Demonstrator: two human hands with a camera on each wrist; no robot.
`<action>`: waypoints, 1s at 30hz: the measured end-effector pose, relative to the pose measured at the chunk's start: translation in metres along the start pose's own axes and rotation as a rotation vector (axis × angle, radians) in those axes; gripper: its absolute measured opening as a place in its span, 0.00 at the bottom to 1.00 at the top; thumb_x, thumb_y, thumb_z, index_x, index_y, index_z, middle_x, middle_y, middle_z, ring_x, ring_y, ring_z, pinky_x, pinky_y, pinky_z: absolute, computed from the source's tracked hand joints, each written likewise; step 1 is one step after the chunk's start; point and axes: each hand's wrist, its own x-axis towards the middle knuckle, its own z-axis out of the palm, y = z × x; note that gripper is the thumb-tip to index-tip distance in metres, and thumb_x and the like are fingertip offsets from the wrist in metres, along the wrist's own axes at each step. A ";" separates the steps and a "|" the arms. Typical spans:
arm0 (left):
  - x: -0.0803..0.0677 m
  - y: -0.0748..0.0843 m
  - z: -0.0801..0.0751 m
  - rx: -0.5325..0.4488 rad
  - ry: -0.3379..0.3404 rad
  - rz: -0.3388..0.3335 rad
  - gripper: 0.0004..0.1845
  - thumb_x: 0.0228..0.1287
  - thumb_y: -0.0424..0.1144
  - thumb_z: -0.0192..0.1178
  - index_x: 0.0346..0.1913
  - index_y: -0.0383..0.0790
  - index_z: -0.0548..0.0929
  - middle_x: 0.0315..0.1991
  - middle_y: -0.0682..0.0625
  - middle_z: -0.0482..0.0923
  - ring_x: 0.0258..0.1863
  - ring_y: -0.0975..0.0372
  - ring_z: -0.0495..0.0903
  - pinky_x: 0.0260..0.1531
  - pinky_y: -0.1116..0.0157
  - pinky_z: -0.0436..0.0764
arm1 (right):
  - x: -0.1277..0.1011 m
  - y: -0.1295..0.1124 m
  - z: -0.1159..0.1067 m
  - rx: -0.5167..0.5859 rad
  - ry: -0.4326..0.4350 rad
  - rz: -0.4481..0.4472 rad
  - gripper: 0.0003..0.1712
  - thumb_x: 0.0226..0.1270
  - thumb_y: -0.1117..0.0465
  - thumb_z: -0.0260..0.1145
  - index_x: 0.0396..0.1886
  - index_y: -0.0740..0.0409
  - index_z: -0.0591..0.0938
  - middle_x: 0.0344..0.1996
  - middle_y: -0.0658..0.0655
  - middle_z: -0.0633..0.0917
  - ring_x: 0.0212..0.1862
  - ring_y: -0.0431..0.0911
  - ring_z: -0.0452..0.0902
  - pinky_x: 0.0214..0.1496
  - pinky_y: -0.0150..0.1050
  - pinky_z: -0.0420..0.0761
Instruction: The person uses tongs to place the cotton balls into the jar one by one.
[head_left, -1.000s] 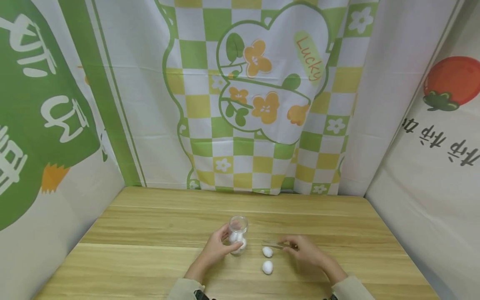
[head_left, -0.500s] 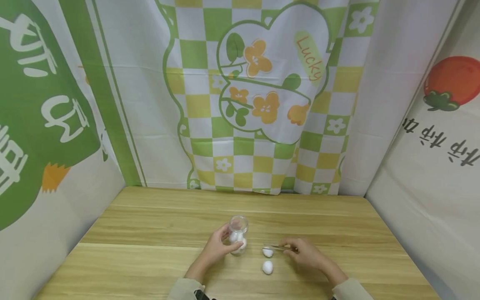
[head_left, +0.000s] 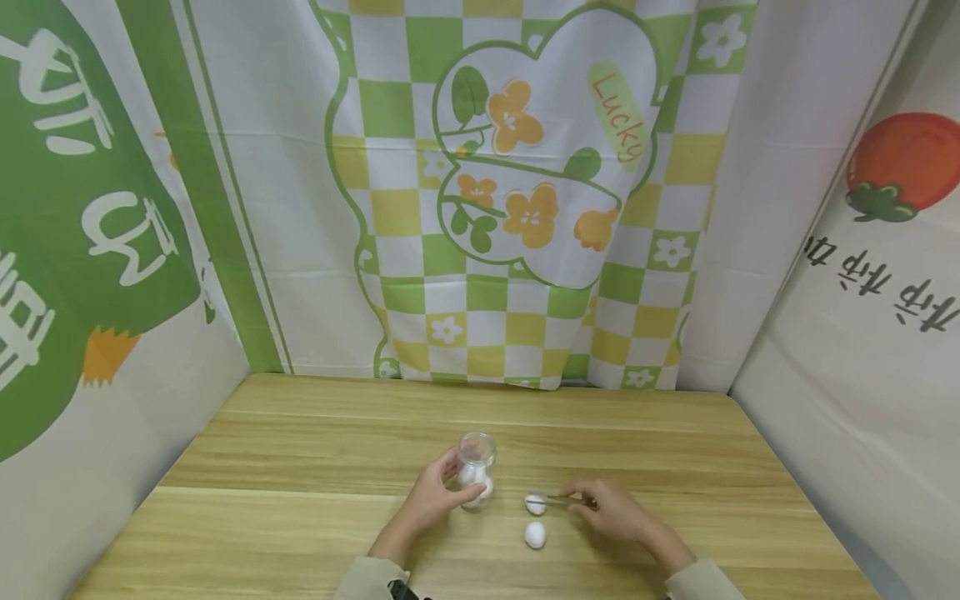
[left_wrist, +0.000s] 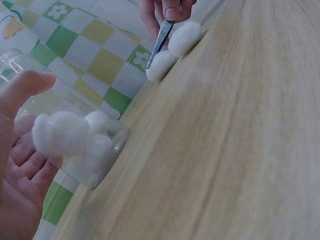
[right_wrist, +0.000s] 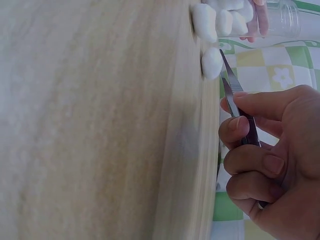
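My left hand [head_left: 437, 493] grips a clear jar [head_left: 477, 450] that stands upright on the table with its mouth uncovered. Several white cotton balls [left_wrist: 62, 134] lie in the jar's lower half. In my right hand [head_left: 611, 506] is a pair of metal tweezers [right_wrist: 231, 90], held between thumb and fingers. Their tips are spread apart at the farther of two loose cotton balls [head_left: 536, 503], overlapping it in the head view. The other loose cotton ball [head_left: 535, 535] lies on the wood just nearer to me.
The wooden table [head_left: 337, 450] has light, streaky grain. A green and yellow checked curtain [head_left: 480, 292] hangs behind its far edge, and printed cloth walls [head_left: 847, 350] stand at both sides.
The tweezers have come down and slightly nearer to me, from behind the farther loose cotton ball to over it. My left hand and the jar have stayed in place.
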 end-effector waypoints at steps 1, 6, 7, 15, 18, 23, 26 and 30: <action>0.000 0.000 0.000 -0.001 0.001 0.000 0.38 0.58 0.42 0.69 0.70 0.36 0.65 0.67 0.36 0.70 0.69 0.42 0.68 0.70 0.44 0.67 | 0.000 0.000 0.000 0.002 0.000 -0.003 0.14 0.66 0.62 0.62 0.50 0.61 0.82 0.26 0.50 0.81 0.27 0.29 0.64 0.26 0.24 0.70; 0.000 0.000 0.000 -0.005 0.003 0.000 0.38 0.58 0.41 0.69 0.69 0.37 0.65 0.67 0.36 0.70 0.69 0.42 0.68 0.71 0.45 0.68 | 0.000 0.001 0.002 0.000 0.000 -0.007 0.13 0.66 0.63 0.63 0.49 0.61 0.82 0.27 0.51 0.83 0.27 0.28 0.65 0.27 0.24 0.70; 0.000 0.000 0.000 -0.005 0.003 0.000 0.38 0.58 0.41 0.69 0.69 0.37 0.65 0.67 0.36 0.70 0.69 0.42 0.68 0.71 0.45 0.68 | 0.001 0.001 0.002 0.000 -0.001 -0.006 0.14 0.66 0.63 0.63 0.49 0.62 0.82 0.28 0.51 0.83 0.27 0.28 0.65 0.27 0.24 0.70; 0.000 -0.001 0.001 0.000 0.008 0.003 0.37 0.57 0.42 0.69 0.69 0.38 0.67 0.66 0.36 0.71 0.68 0.42 0.69 0.70 0.45 0.68 | 0.000 0.002 0.003 0.002 -0.004 -0.006 0.13 0.65 0.63 0.63 0.47 0.63 0.83 0.27 0.51 0.82 0.27 0.28 0.64 0.27 0.24 0.70; 0.000 -0.002 0.001 0.006 0.009 -0.001 0.37 0.57 0.43 0.69 0.69 0.39 0.67 0.66 0.36 0.71 0.68 0.42 0.69 0.70 0.44 0.68 | 0.000 0.001 0.003 -0.014 0.001 -0.009 0.11 0.65 0.63 0.63 0.46 0.62 0.82 0.25 0.50 0.80 0.26 0.29 0.64 0.26 0.24 0.69; 0.000 -0.001 0.001 0.010 0.006 -0.003 0.38 0.58 0.44 0.69 0.69 0.38 0.66 0.67 0.36 0.70 0.68 0.41 0.68 0.70 0.44 0.67 | 0.001 0.001 0.005 -0.064 0.020 -0.002 0.09 0.65 0.64 0.63 0.44 0.58 0.82 0.24 0.48 0.80 0.26 0.29 0.64 0.26 0.24 0.68; -0.001 -0.001 0.001 0.011 0.003 0.000 0.38 0.58 0.44 0.68 0.69 0.38 0.66 0.67 0.36 0.70 0.68 0.41 0.68 0.70 0.43 0.68 | 0.001 0.001 0.007 -0.101 0.043 -0.011 0.07 0.65 0.64 0.63 0.42 0.57 0.81 0.22 0.47 0.78 0.25 0.29 0.63 0.25 0.24 0.67; -0.001 -0.001 0.000 0.004 0.004 0.008 0.37 0.57 0.43 0.69 0.69 0.37 0.67 0.66 0.35 0.71 0.68 0.41 0.68 0.70 0.43 0.67 | 0.001 0.000 0.009 -0.120 0.062 -0.010 0.07 0.64 0.64 0.63 0.42 0.56 0.81 0.21 0.46 0.78 0.24 0.28 0.62 0.24 0.24 0.66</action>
